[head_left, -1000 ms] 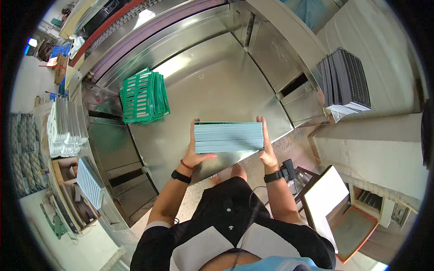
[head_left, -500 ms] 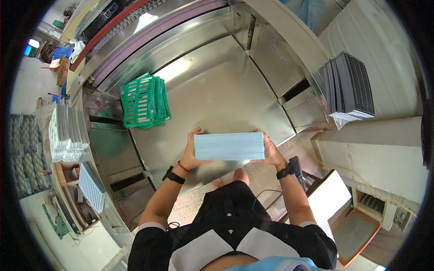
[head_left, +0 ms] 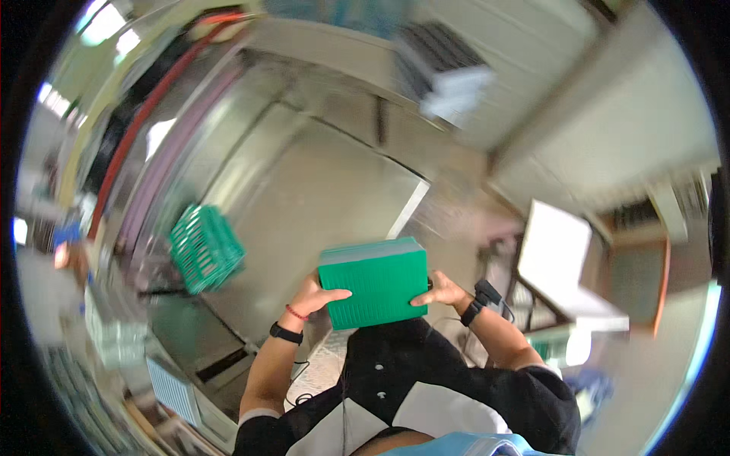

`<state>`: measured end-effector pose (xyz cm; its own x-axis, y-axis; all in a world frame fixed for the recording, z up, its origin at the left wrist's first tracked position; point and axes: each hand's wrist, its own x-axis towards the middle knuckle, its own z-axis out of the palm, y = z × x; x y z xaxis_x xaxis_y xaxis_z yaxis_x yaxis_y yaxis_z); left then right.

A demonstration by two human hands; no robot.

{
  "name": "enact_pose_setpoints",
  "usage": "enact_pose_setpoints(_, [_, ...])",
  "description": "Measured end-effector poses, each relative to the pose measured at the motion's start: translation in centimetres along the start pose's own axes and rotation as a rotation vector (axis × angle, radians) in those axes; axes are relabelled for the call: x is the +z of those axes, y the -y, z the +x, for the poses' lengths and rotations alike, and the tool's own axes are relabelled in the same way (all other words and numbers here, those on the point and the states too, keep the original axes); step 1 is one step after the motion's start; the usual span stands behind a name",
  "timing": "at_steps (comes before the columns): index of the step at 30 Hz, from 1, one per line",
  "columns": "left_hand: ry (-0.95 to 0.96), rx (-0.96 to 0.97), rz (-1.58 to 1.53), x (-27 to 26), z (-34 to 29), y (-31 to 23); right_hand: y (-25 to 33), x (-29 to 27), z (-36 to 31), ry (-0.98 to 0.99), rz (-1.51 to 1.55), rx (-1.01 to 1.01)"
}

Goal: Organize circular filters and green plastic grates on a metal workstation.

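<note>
A thick block of stacked sheets (head_left: 374, 292) is held in front of my body, its green ribbed face turned up toward me and its pale edges along the far side. My left hand (head_left: 315, 295) grips the block's left end, thumb lying on the green face. At the opposite end my right hand (head_left: 442, 292) holds on in the same way, thumb on the near right corner. Fingers under the block are hidden. Beyond it spreads a metal worktable (head_left: 304, 182) with a raised rim. A pile of green slotted sheets (head_left: 205, 249) rests at the table's left side, blurred.
A blurred dark stack with pale edges (head_left: 445, 72) stands at the far right. To my right are a white panel (head_left: 555, 243) and an orange-rimmed tray (head_left: 639, 281). Pale stacked pieces (head_left: 118, 327) and a light slatted panel (head_left: 173, 389) lie at left.
The block has tipped, showing its green face instead of its pale edge, and sits slightly closer to me. My view has turned rightward, so the table and piles appear shifted left.
</note>
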<state>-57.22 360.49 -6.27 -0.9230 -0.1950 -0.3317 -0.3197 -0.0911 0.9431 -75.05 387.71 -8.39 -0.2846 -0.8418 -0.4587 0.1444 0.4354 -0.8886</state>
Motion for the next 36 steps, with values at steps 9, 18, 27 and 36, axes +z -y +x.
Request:
enact_pose_setpoints(9, [0.489,-0.311,-0.126,17.1,1.0,3.5,-9.3,6.8,-22.5,-0.653,0.643,0.11])
enact_pose_setpoints(18, [0.803,-0.72,-0.054,37.9,-0.1,11.1,-20.7,8.3,-39.2,-1.139,0.874,0.338])
enact_pose_setpoints(27, [0.769,-0.788,-0.081,55.5,1.1,20.9,-33.3,-2.4,-49.8,-1.113,0.801,0.453])
enact_pose_setpoints(36, [0.69,-0.841,-0.144,60.2,1.9,21.8,-38.7,-8.1,-51.4,-0.982,0.772,0.508])
